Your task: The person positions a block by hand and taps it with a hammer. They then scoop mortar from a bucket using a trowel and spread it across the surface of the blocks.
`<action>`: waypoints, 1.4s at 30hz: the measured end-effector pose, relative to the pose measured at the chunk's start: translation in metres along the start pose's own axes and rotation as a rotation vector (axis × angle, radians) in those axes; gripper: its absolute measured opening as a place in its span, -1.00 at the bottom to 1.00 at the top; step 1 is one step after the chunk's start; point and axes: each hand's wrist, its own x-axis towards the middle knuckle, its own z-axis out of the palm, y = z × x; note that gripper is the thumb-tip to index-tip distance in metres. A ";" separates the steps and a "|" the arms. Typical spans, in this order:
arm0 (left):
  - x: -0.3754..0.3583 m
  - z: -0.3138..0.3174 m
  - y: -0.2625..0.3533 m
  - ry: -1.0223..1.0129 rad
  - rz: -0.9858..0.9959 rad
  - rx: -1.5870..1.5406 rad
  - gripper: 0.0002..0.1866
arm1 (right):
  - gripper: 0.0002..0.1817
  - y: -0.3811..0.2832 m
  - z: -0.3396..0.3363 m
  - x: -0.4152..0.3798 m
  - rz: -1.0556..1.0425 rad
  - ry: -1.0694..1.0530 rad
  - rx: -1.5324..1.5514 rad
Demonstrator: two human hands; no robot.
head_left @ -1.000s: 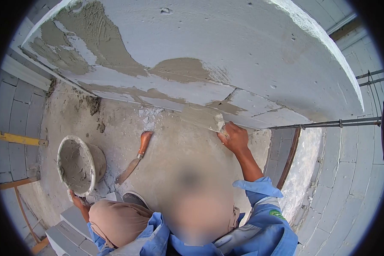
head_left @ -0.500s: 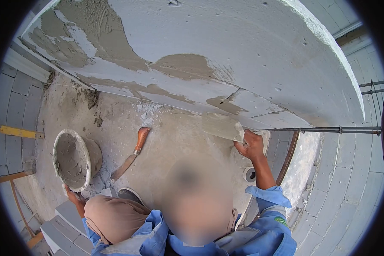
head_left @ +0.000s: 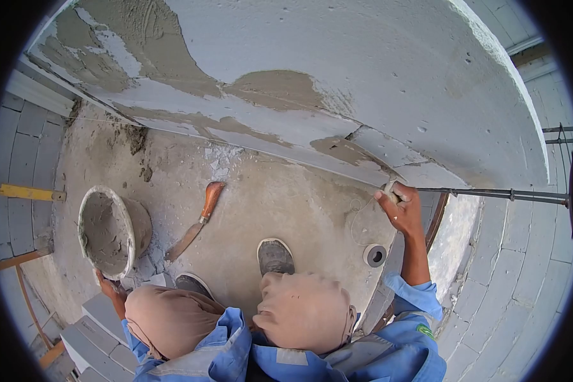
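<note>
My right hand point(head_left: 401, 207) is closed round a flat trowel point(head_left: 390, 189), seen nearly edge-on against the lower part of the pale block wall point(head_left: 401, 83). Its blade is mostly hidden by the hand and the angle. Patches of grey mortar point(head_left: 274, 88) cover parts of the wall and its joints. At the lower left, my left hand point(head_left: 113, 294) grips the near rim of a bucket point(head_left: 140, 229), which is tilted with its mouth facing left and has wet mortar point(head_left: 105, 235) inside. Some of the left fingers are hidden.
A wooden-handled machete-like blade point(head_left: 197, 219) lies on the concrete floor point(head_left: 235, 210) between bucket and feet. A small roll with a grey rim point(head_left: 375, 256) lies at right. Steel bars point(head_left: 509, 194) stick out from the wall's end. Blocks point(head_left: 92, 344) are stacked at lower left.
My right hand has moved right and slightly up along the wall, turning the trowel from face-on to edge-on. The mortar patch by the joint looks smoother and larger. My left hand stays on the bucket.
</note>
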 end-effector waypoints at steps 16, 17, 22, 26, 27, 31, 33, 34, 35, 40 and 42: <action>-0.008 0.007 0.004 -0.032 -0.091 -0.175 -0.32 | -0.58 0.008 0.046 -0.004 -0.027 -0.004 -0.380; -0.010 0.008 0.006 -0.028 -0.145 -0.224 -0.33 | -0.58 0.002 0.038 -0.006 -0.024 -0.012 -0.383; -0.011 0.009 0.009 -0.036 -0.166 -0.188 -0.36 | -0.62 -0.021 -0.014 -0.009 -0.066 0.036 -0.257; 0.067 -0.036 -0.046 -0.118 0.006 -0.001 -0.43 | -0.63 -0.018 -0.033 -0.021 -0.064 0.132 -0.168; 0.044 -0.028 -0.035 -0.110 0.001 -0.004 -0.43 | -0.63 -0.022 -0.029 -0.024 -0.071 0.125 -0.171; -0.021 0.014 0.004 -0.217 0.174 -0.200 -0.51 | -0.70 -0.040 0.027 -0.029 -0.315 0.201 -0.187; -0.068 0.039 0.043 -0.153 0.385 0.166 -0.47 | -0.77 -0.055 0.072 -0.023 -0.317 -0.129 -0.115; -0.097 0.059 0.069 -0.159 0.338 0.060 -0.43 | -0.77 -0.068 0.098 -0.019 -0.388 -0.199 -0.070; -0.106 0.065 0.081 -0.149 0.379 0.177 -0.41 | -0.78 -0.082 0.126 -0.016 -0.415 -0.264 -0.076; -0.132 0.100 0.112 -0.348 0.504 0.094 -0.49 | -0.73 -0.167 0.231 0.014 -0.660 -0.522 -0.277; -0.140 0.106 0.126 -0.418 0.528 0.096 -0.50 | -0.73 -0.207 0.265 0.028 -0.684 -0.608 -0.404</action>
